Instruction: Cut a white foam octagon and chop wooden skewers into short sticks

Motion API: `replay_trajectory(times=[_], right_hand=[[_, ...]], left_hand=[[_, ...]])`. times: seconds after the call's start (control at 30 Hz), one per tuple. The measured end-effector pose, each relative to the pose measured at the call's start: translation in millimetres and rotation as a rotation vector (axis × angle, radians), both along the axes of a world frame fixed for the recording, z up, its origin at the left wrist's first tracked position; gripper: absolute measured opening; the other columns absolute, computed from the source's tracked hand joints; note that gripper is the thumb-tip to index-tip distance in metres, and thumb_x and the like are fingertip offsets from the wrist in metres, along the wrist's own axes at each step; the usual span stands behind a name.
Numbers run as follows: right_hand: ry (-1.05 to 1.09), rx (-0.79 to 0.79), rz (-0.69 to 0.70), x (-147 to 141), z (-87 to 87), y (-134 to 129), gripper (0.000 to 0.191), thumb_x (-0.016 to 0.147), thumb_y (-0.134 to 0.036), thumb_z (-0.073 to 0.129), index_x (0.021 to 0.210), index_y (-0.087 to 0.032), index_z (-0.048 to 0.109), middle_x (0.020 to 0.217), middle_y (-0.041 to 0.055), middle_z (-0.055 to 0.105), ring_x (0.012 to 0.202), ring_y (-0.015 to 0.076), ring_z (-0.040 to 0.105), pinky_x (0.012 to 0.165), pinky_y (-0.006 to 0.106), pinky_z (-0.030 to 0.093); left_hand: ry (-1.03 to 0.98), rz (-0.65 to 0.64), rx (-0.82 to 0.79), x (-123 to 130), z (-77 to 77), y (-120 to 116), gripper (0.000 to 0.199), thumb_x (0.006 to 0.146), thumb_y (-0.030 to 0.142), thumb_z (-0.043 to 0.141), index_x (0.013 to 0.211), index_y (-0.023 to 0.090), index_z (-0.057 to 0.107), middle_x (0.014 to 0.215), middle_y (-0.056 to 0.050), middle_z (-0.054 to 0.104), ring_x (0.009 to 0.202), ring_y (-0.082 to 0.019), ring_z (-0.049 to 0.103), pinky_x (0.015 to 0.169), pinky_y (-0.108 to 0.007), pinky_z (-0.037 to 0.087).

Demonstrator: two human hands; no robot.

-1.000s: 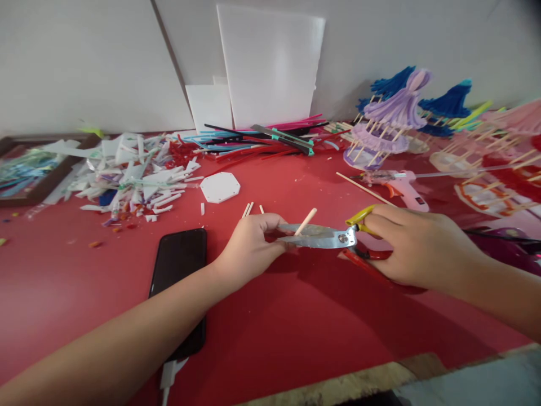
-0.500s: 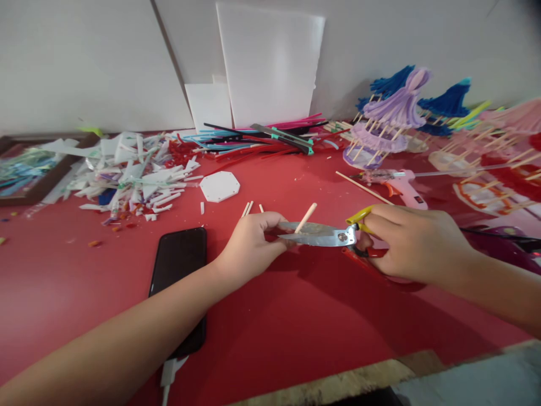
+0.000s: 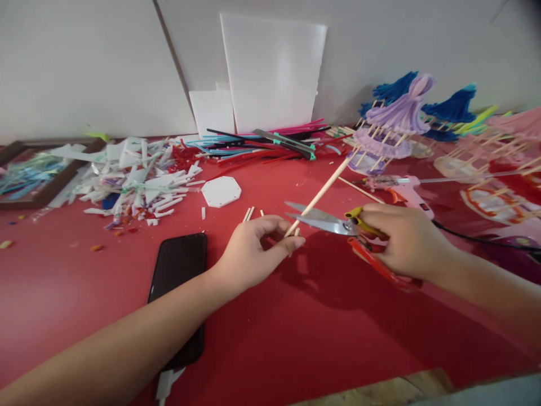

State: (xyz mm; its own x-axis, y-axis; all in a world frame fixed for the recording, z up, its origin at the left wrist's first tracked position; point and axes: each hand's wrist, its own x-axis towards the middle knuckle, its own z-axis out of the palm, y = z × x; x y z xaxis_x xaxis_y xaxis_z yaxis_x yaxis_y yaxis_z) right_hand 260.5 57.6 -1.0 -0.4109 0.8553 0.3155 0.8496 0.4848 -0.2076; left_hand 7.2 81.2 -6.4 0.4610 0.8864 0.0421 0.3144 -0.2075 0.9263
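My left hand [image 3: 251, 251] pinches a pale wooden stick [image 3: 325, 187] near its lower end; the stick slants up to the right. A short piece of the same wood shows by my left fingertips. My right hand [image 3: 408, 237] grips the pruning shears [image 3: 333, 225], which have one yellow and one red handle. The blades stand parted and meet the stick a little above my left fingers; whether they press on it I cannot tell. A few stick ends [image 3: 249, 213] show just behind my left hand. The white octagonal plate [image 3: 221, 192] lies farther back.
A black phone [image 3: 180, 265] lies left of my hands. Foam scraps [image 3: 135, 175] and pipe cleaners [image 3: 249, 148] lie along the back, with a cutter knife [image 3: 291, 142]. At right are a pink glue gun [image 3: 412, 193] and tasselled stick models [image 3: 399, 113] on the red table [image 3: 270, 338].
A long stick now rises from my left hand where a short piece stood between the blades. The shears have tilted, with their blades now apart and off my left fingers.
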Motion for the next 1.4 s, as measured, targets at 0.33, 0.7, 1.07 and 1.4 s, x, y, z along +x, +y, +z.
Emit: replay_trajectory(times=[0.33, 0.7, 1.07, 1.4], right_hand=[[0.146, 0.032, -0.077, -6, -1.0, 14, 0.032, 0.070, -0.025, 0.053, 0.055, -0.025, 0.025, 0.048, -0.0055, 0.031, 0.041, 0.0101, 0.031, 0.041, 0.025, 0.024], [0.034, -0.085, -0.087, -17, -14.3, -4, 0.024, 0.082, -0.035, 0.051, 0.061, -0.023, 0.044, 0.064, 0.0020, 0.055, 0.053, 0.0154, 0.047, 0.052, 0.029, 0.036], [0.055, -0.021, -0.082, -23, -15.4, -9, 0.009, 0.079, -0.029, 0.053, 0.074, -0.022, 0.052, 0.079, 0.0063, 0.065, 0.064, 0.0189, 0.062, 0.055, 0.029, 0.044], [-0.030, -0.153, -0.039, -35, -10.6, -16, 0.022, 0.077, -0.035, 0.055, 0.090, -0.018, 0.051, 0.075, 0.0096, 0.065, 0.062, 0.0243, 0.062, 0.053, 0.034, 0.044]], left_hand=[[0.481, 0.105, 0.426, -8, -7.8, 4, 0.014, 0.084, 0.030, 0.060, 0.092, 0.020, 0.065, 0.093, -0.007, 0.069, 0.097, -0.027, 0.061, 0.091, -0.045, 0.049], [-0.265, 0.134, -0.055, -4, -6.9, 4, 0.014, 0.082, 0.030, 0.064, 0.087, 0.017, 0.063, 0.091, -0.006, 0.072, 0.083, -0.017, 0.069, 0.076, -0.028, 0.059], [-0.336, 0.127, -0.064, -4, 0.6, 1, 0.009, 0.070, 0.011, 0.069, 0.066, 0.018, 0.066, 0.070, 0.001, 0.073, 0.066, -0.011, 0.068, 0.063, -0.019, 0.056], [-0.354, 0.054, -0.146, 0, 0.0, -4, 0.013, 0.063, 0.005, 0.065, 0.065, 0.019, 0.066, 0.078, -0.001, 0.075, 0.070, -0.013, 0.070, 0.062, -0.020, 0.056]])
